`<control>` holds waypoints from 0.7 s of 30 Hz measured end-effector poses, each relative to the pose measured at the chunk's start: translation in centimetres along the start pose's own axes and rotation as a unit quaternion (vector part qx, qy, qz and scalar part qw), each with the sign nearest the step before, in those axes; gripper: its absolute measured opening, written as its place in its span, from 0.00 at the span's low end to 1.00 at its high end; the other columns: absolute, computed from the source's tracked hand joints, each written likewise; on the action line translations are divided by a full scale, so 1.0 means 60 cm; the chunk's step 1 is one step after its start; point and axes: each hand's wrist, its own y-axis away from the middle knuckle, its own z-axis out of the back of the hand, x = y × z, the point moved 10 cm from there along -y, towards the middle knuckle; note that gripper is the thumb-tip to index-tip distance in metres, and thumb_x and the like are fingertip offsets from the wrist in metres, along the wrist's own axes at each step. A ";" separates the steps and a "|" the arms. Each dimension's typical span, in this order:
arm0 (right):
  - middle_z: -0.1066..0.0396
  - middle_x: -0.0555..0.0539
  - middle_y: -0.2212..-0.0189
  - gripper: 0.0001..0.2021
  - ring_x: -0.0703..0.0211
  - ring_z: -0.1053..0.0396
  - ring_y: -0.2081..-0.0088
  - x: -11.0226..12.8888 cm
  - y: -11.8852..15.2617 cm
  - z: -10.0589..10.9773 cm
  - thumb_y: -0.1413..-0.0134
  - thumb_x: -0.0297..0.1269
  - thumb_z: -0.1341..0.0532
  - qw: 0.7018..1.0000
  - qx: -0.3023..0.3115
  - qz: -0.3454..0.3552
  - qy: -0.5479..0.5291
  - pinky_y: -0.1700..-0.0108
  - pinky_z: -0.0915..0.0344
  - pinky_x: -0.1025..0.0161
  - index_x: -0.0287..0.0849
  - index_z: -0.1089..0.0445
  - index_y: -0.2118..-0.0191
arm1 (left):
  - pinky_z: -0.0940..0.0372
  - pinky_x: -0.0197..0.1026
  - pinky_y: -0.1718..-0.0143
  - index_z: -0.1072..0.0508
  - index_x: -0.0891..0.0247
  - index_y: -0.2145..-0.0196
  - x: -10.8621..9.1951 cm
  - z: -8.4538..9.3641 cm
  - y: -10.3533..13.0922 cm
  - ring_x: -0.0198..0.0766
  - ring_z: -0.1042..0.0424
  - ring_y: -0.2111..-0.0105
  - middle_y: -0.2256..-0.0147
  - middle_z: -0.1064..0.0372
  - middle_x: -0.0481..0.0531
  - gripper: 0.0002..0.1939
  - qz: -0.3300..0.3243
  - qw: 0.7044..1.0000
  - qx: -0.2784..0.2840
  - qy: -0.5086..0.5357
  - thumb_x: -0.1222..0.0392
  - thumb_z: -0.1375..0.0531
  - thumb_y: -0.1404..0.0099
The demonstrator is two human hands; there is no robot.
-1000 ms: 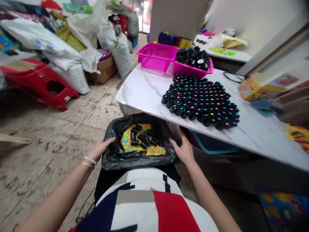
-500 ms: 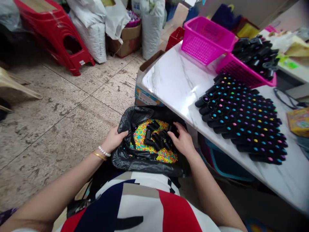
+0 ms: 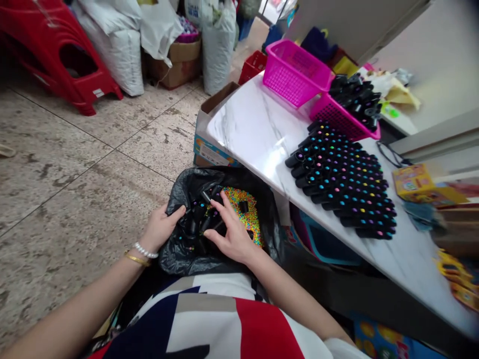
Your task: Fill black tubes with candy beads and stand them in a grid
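A black plastic bag (image 3: pixel 271 234) lies open in front of my body, with small colourful beads (image 3: pixel 252 215) inside. My left hand (image 3: pixel 164 225) grips the bag's left rim between thumb and fingers. Inside the bag, my right hand (image 3: pixel 230 232) has its fingers spread over several short black tubes (image 3: pixel 196 217) gathered on the left side. One more black tube (image 3: pixel 244 206) rests on the beads to the right of that hand. Some tubes hold coloured beads in their ends.
On the white marble-patterned table (image 3: pixel 247 124) at the right lie rows of black tubes (image 3: pixel 340 179) beside two pink baskets (image 3: pixel 295 75). A cardboard box (image 3: pixel 211 149) stands by the table corner. Red stools (image 3: pixel 71 55) and white sacks (image 3: pixel 125 60) are at the back left.
My right hand has moved left across the bag, and the black tubes are now bunched at the left side, uncovering beads on the right. The view has shifted to the right.
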 end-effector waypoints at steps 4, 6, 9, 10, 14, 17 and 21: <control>0.65 0.39 0.30 0.32 0.48 0.67 0.30 -0.072 -0.001 0.062 0.40 0.46 0.42 0.990 -0.103 -0.072 0.068 0.31 0.60 0.45 0.42 0.48 0.34 | 0.33 0.53 0.59 0.23 0.65 0.62 0.004 -0.004 -0.006 0.54 0.28 0.63 0.63 0.24 0.60 0.25 -0.008 1.000 0.006 0.007 0.41 0.32 0.49; 0.59 0.35 0.31 0.31 0.44 0.61 0.30 -0.125 0.009 0.073 0.39 0.46 0.44 0.977 -0.120 -0.159 0.075 0.33 0.57 0.41 0.38 0.48 0.35 | 0.34 0.55 0.57 0.23 0.65 0.59 -0.001 -0.001 -0.010 0.56 0.28 0.60 0.60 0.25 0.61 0.27 -0.020 1.000 0.000 0.013 0.42 0.31 0.50; 0.45 0.36 0.36 0.29 0.47 0.47 0.34 -0.142 0.013 0.042 0.39 0.43 0.44 0.983 -0.052 -0.174 0.032 0.34 0.49 0.44 0.40 0.47 0.35 | 0.44 0.52 0.44 0.23 0.62 0.57 -0.013 0.014 -0.017 0.56 0.36 0.46 0.45 0.35 0.61 0.28 -0.050 0.998 -0.027 0.024 0.46 0.28 0.54; 0.43 0.39 0.36 0.28 0.49 0.46 0.35 -0.128 0.011 0.032 0.39 0.41 0.44 0.989 -0.035 -0.140 0.019 0.34 0.48 0.47 0.43 0.46 0.35 | 0.48 0.49 0.41 0.23 0.61 0.57 -0.015 0.017 -0.019 0.55 0.41 0.42 0.40 0.41 0.59 0.28 -0.054 0.997 -0.031 0.033 0.48 0.27 0.56; 0.40 0.45 0.37 0.24 0.55 0.43 0.36 -0.102 0.015 0.057 0.39 0.34 0.44 0.994 -0.093 -0.056 0.005 0.35 0.46 0.52 0.47 0.41 0.38 | 0.39 0.53 0.46 0.25 0.59 0.53 -0.002 0.005 -0.022 0.57 0.36 0.45 0.44 0.35 0.57 0.30 -0.005 0.996 0.012 0.090 0.51 0.26 0.55; 0.29 0.44 0.46 0.20 0.53 0.31 0.46 -0.160 0.031 0.101 0.41 0.33 0.44 0.977 -0.161 -0.133 0.032 0.42 0.36 0.53 0.45 0.33 0.44 | 0.32 0.54 0.55 0.24 0.63 0.54 0.008 -0.013 -0.021 0.60 0.30 0.52 0.56 0.27 0.60 0.30 0.042 0.990 0.056 0.125 0.52 0.26 0.55; 0.26 0.44 0.52 0.17 0.52 0.27 0.52 -0.216 0.037 0.108 0.44 0.33 0.42 0.973 -0.107 -0.191 0.080 0.46 0.32 0.52 0.44 0.29 0.48 | 0.30 0.52 0.59 0.23 0.66 0.59 0.025 -0.029 -0.034 0.60 0.27 0.57 0.63 0.24 0.60 0.28 0.093 0.980 0.081 0.155 0.53 0.25 0.58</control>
